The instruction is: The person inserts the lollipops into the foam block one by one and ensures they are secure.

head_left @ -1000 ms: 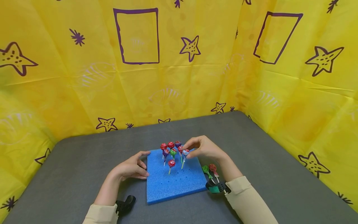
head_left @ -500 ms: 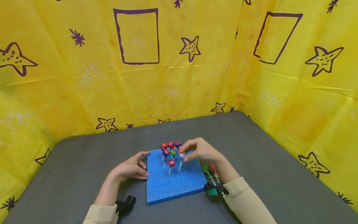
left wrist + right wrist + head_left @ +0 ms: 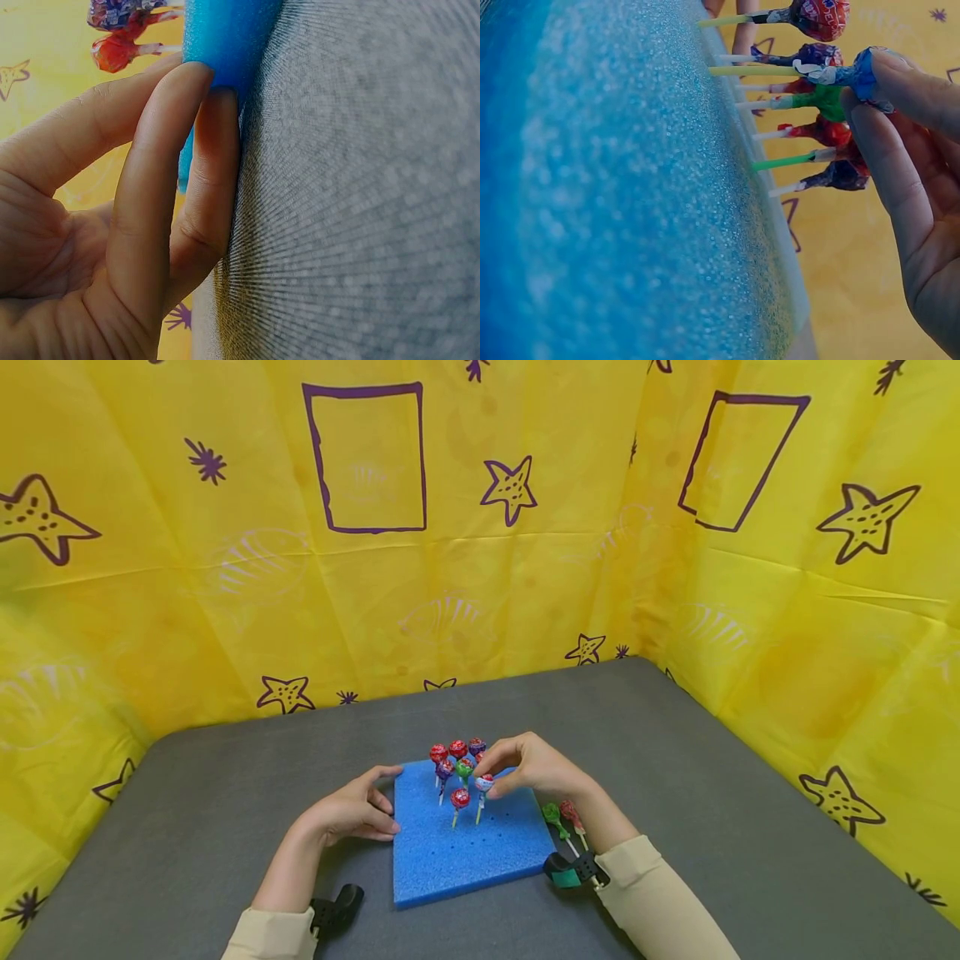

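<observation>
My right hand point(image 3: 534, 767) pinches a lollipop point(image 3: 483, 784) in a blue and white wrapper by its head, between thumb and finger. Its yellow stick points down at the blue foam board point(image 3: 480, 868); whether the tip is in a hole I cannot tell. Several wrapped lollipops stand upright in the board, including a red one point(image 3: 460, 797) just left of the held one, a green one point(image 3: 464, 768) and a purple one point(image 3: 445, 768). Another red one is partly hidden by my right fingers. My left hand point(image 3: 352, 808) rests its fingertips against the board's left edge.
Right of the board, a green lollipop point(image 3: 552, 813) and a red lollipop point(image 3: 570, 814) lie on the grey table point(image 3: 300, 760), partly covered by my right wrist strap. Small holes dot the board's near half. A yellow patterned cloth point(image 3: 480, 610) surrounds the table.
My right hand has brought the blue and white lollipop left and slightly toward me, beside the front red one. The left hand and the board stay where they were.
</observation>
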`<state>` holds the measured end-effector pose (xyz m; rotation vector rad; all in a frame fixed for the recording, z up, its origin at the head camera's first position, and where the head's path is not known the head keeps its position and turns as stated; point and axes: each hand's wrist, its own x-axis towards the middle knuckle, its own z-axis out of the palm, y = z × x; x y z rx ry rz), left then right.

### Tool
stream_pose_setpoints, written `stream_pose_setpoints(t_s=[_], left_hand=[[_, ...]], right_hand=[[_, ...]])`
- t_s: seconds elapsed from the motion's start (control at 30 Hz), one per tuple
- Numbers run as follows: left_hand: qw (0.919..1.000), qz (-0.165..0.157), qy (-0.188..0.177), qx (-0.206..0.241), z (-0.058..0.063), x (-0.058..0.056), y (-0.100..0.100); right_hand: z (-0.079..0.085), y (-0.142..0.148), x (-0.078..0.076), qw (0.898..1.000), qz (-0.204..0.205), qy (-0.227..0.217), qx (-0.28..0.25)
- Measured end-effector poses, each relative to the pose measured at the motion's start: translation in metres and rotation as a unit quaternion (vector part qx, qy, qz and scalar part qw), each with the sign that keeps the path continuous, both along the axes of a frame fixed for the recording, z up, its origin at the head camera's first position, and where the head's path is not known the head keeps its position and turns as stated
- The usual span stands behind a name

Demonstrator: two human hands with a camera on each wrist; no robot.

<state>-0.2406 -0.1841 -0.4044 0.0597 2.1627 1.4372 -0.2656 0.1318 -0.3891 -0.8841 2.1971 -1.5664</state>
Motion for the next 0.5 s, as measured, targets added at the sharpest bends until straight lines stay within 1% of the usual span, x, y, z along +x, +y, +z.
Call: stream_pose_setpoints(t_s=[0.2,0.5], left_hand=[[1.0,-0.003,-0.001,0.004,0.0001,0.0001,-0.0001],[1.0,-0.004,-0.001,0.007,0.002,0.0008,0.0003]], right_hand=[[-0.0003,-0.0005,0.001,1.0,0.004,-0.002,0.001],[0.0006,-0.0027,0.0008,1.0,0.02,0.007,0.001]])
